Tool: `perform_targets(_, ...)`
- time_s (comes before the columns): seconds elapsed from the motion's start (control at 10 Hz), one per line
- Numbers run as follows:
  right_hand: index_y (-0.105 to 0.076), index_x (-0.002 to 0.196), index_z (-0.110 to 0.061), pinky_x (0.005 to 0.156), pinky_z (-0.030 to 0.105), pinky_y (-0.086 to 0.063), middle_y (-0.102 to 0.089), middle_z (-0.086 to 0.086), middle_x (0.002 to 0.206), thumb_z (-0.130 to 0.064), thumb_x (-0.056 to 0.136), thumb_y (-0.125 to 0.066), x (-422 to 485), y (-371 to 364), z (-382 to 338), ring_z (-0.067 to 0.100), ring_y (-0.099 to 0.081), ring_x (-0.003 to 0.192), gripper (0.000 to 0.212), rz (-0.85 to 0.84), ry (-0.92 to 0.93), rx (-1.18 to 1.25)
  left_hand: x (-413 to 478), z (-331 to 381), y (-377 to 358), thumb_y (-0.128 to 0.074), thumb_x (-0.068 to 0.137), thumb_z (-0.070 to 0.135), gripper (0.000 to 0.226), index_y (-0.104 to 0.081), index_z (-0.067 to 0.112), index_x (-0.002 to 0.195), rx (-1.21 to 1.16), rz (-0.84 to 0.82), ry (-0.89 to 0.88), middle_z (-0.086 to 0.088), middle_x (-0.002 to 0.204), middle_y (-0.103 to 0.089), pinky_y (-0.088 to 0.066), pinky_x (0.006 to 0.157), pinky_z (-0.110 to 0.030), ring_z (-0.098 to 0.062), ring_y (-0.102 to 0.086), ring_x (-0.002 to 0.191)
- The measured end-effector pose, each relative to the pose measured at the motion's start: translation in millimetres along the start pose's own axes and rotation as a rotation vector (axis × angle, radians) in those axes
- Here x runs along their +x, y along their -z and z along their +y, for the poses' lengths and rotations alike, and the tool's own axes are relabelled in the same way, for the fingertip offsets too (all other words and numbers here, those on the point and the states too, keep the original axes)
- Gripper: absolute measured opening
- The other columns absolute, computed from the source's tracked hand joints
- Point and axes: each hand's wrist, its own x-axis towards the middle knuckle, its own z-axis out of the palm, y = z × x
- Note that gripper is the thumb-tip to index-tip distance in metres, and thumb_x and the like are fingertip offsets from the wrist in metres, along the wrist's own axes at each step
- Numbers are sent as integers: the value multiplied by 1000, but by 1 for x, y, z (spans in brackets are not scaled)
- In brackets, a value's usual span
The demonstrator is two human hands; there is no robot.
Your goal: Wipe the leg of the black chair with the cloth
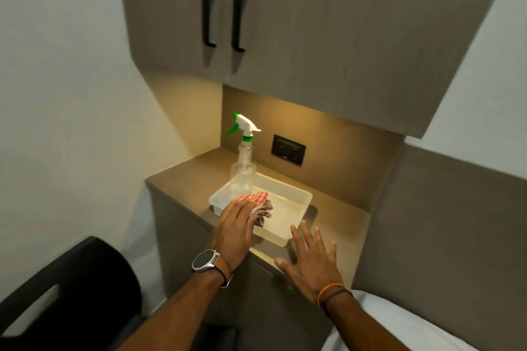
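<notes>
A red-and-white checked cloth (261,202) lies bunched in a shallow white plastic tray (299,199) on a brown counter. My left hand (235,226), with a watch on its wrist, rests on the cloth's near side, its fingers curled around the fabric. To the right, my right hand (310,262) hovers above the counter's front edge with fingers spread, holding nothing. The black chair (74,288) stands at the lower left; only its backrest with a handle slot shows, and its legs are hidden.
A clear spray bottle (242,162) with a green-and-white trigger stands at the tray's far left corner. Behind it is a black wall outlet (288,149). Wall cabinets (285,23) with black handles hang overhead. A white padded surface (399,328) lies at the lower right.
</notes>
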Motion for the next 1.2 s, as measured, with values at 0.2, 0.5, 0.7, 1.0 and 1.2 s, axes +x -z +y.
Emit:
perform_targets(0.2, 6, 163, -38, 123, 65, 2, 14, -1, 175, -99, 61, 3, 3, -49, 51, 34, 13, 160, 120, -156, -122, -12, 33, 5, -82, -49, 101, 23, 36, -63, 11, 132, -21, -102, -7, -10, 134, -65, -51, 110, -44, -27, -59, 127)
perform_targets(0.5, 2, 165, -34, 122, 63, 13, 8, -2, 176, -94, 65, 9, 16, -70, 62, 30, 11, 161, 117, -218, -57, -62, 90, -1, -144, -61, 97, 17, 43, -59, 6, 139, -41, -175, 145, -17, 134, -64, -52, 107, -49, -33, -60, 125)
perform_targets(0.7, -7, 165, -33, 120, 63, 9, 7, -3, 173, -96, 83, -8, 20, -76, 69, 33, 3, 161, 104, -182, -23, -43, 108, -16, -164, -57, 100, 24, 29, -70, 16, 124, 8, -425, 298, -11, 124, -70, -54, 92, -34, -27, -66, 101)
perform_targets(1.0, 0, 164, -37, 111, 57, 31, 10, -3, 175, -98, 76, 0, 21, -79, 68, 30, 10, 161, 107, -186, -28, -87, 112, -13, -165, -57, 94, 45, 48, -56, 21, 136, 323, -958, 301, -9, 133, -64, -38, 115, -54, -35, -57, 127)
perform_targets(1.2, 1, 165, -36, 103, 50, 39, 8, -3, 176, -95, 75, 5, 17, -72, 62, 29, 10, 161, 107, -193, -64, -64, 92, -7, -124, -39, 98, 57, 63, -36, 25, 152, 323, -805, 220, -6, 166, -32, -10, 123, -65, -37, -19, 156)
